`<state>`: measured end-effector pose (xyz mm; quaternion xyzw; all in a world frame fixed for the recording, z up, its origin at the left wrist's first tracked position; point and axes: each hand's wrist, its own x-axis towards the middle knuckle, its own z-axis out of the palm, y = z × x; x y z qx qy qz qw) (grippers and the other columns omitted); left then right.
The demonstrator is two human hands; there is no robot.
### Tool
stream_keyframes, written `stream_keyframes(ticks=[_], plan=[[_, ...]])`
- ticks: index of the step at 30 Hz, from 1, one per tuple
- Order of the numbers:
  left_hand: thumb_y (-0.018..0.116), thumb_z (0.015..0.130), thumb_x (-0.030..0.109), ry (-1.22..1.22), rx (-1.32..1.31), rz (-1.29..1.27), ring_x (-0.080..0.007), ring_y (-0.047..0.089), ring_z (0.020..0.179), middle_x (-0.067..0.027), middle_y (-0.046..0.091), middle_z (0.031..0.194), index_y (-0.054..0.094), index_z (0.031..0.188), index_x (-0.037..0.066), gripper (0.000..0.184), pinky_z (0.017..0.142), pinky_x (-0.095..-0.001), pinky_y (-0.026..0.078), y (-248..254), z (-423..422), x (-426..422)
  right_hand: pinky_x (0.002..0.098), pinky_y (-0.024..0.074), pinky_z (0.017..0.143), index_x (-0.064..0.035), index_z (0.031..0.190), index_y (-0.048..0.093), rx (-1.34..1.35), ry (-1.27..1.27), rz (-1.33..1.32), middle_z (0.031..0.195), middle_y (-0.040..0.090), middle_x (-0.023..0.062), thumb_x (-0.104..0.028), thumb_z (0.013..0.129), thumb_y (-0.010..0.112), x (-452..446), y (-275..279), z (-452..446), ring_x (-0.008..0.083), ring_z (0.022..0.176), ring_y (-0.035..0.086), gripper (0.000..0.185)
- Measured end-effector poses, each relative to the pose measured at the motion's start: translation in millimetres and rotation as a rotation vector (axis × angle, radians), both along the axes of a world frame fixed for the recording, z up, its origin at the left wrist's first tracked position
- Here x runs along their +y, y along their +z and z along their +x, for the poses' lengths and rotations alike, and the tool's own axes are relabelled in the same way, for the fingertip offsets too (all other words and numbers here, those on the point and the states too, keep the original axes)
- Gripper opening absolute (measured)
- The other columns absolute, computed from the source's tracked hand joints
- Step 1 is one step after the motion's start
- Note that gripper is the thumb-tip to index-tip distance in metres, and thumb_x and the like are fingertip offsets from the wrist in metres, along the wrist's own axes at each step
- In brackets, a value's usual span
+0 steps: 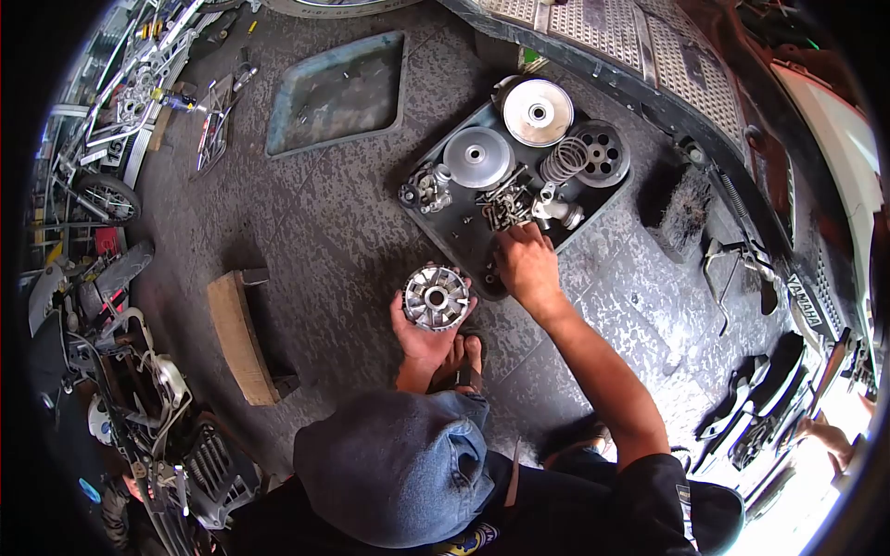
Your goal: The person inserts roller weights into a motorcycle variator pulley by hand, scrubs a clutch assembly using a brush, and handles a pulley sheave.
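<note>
A round finned metal part rests in my left hand, its slotted face turned up. My right hand reaches into the near corner of a dark tray, beside small dark pieces; its fingertips are hidden, so what they hold cannot be made out. The tray holds a smooth silver disc, a cream-coloured disc, a coil spring, a dark wheel with holes, a pile of bolts and a silver cast part.
An empty-looking shallow tray lies at the upper left. A wooden block stands left of me. Motorcycle parts line the left side; a vehicle with a ridged footboard borders the upper right. Another person's hand shows at far right.
</note>
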<state>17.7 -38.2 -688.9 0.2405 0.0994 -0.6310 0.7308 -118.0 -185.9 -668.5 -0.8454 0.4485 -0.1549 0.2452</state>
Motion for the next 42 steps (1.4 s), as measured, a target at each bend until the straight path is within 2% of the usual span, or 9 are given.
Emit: stream_keyframes(ticks=[5, 10, 14, 17, 21, 28, 35, 38, 42], plan=[[0.038, 0.088, 0.057, -0.007, 0.005, 0.017, -0.0398, 0.038, 0.13, -0.0163, 0.046, 0.137, 0.04, 0.14, 0.017, 0.065, 0.104, -0.0563, 0.032, -6, 1, 1, 0.0403, 0.0402, 0.091, -0.0142, 0.101, 0.067, 0.419, 0.386, 0.035, 0.11, 0.057, 0.0047, -0.017, 0.081, 0.058, 10, -15, 5, 0.0232, 0.112, 0.048, 0.022], [0.037, 0.088, 0.057, -0.041, 0.022, 0.004, -0.0401, 0.039, 0.129, -0.0177, 0.045, 0.138, 0.04, 0.139, 0.016, 0.066, 0.104, -0.057, 0.032, 0, 1, 0, 0.0391, 0.0375, 0.095, -0.0159, 0.103, 0.066, 0.505, 0.405, 0.036, 0.112, 0.055, 0.0047, -0.017, 0.085, 0.052, 12, -22, 6, 0.0227, 0.117, 0.043, 0.023], [0.037, 0.089, 0.056, -0.07, 0.004, 0.015, -0.0371, 0.042, 0.127, -0.0161, 0.047, 0.136, 0.043, 0.138, 0.014, 0.064, 0.103, -0.0553, 0.035, 6, 1, -4, 0.0421, 0.0527, 0.073, -0.0059, 0.104, 0.059, -0.103, -0.01, 0.226, 0.093, 0.064, 0.0164, -0.02, 0.074, 0.07, 10, -13, -2, 0.0337, 0.085, 0.065, 0.035], [0.036, 0.089, 0.054, -0.041, 0.016, 0.071, -0.0317, 0.047, 0.124, -0.0127, 0.051, 0.133, 0.047, 0.134, 0.012, 0.063, 0.102, -0.0527, 0.037, 1, 0, -2, 0.0424, 0.0535, 0.071, -0.0061, 0.109, 0.055, -0.425, 0.227, 0.406, 0.09, 0.066, 0.0156, -0.015, 0.075, 0.07, 19, 16, 2, 0.0371, 0.08, 0.065, 0.038], [0.034, 0.09, 0.052, -0.005, 0.011, 0.154, -0.0276, 0.049, 0.121, -0.0087, 0.054, 0.129, 0.053, 0.128, 0.012, 0.058, 0.101, -0.0494, 0.038, -9, -2, -3, 0.0411, 0.0534, 0.073, -0.0088, 0.106, 0.058, -0.195, 0.33, 0.312, 0.092, 0.065, 0.0123, -0.012, 0.074, 0.068, 41, 27, 18, 0.0337, 0.086, 0.064, 0.034], [0.034, 0.091, 0.051, -0.047, 0.049, 0.109, -0.0268, 0.05, 0.119, -0.0066, 0.056, 0.127, 0.055, 0.125, 0.014, 0.054, 0.1, -0.0463, 0.04, 2, -4, -1, 0.0382, 0.0518, 0.08, -0.0106, 0.1, 0.063, -0.229, 0.489, 0.199, 0.112, 0.057, 0.0055, -0.015, 0.075, 0.067, 39, 28, 19, 0.027, 0.109, 0.053, 0.026], [0.031, 0.092, 0.051, 0.044, 0.041, 0.077, -0.0274, 0.05, 0.119, -0.0081, 0.056, 0.126, 0.053, 0.127, 0.011, 0.058, 0.101, -0.0468, 0.039, -2, -5, -5, 0.0396, 0.0512, 0.079, -0.0086, 0.099, 0.062, -0.343, 0.246, 0.266, 0.103, 0.061, 0.0104, -0.011, 0.071, 0.07, 47, 20, 13, 0.0307, 0.1, 0.059, 0.029], [0.03, 0.092, 0.052, 0.024, 0.005, 0.08, -0.028, 0.05, 0.119, -0.0099, 0.056, 0.127, 0.053, 0.127, 0.01, 0.059, 0.102, -0.0471, 0.038, 9, -3, -12, 0.0402, 0.0519, 0.073, -0.0066, 0.098, 0.061, -0.516, 0.059, 0.467, 0.091, 0.065, 0.0123, -0.006, 0.074, 0.069, 46, 32, 8, 0.033, 0.082, 0.064, 0.025], [0.032, 0.091, 0.053, 0.01, 0.038, 0.007, -0.0335, 0.048, 0.122, -0.0143, 0.053, 0.13, 0.051, 0.129, 0.007, 0.063, 0.104, -0.048, 0.036, 10, -3, -12, 0.0402, 0.0523, 0.07, -0.0081, 0.098, 0.061, -0.326, 0.203, 0.347, 0.092, 0.065, 0.0122, -0.011, 0.077, 0.065, 56, 27, 1, 0.0319, 0.083, 0.064, 0.022]])
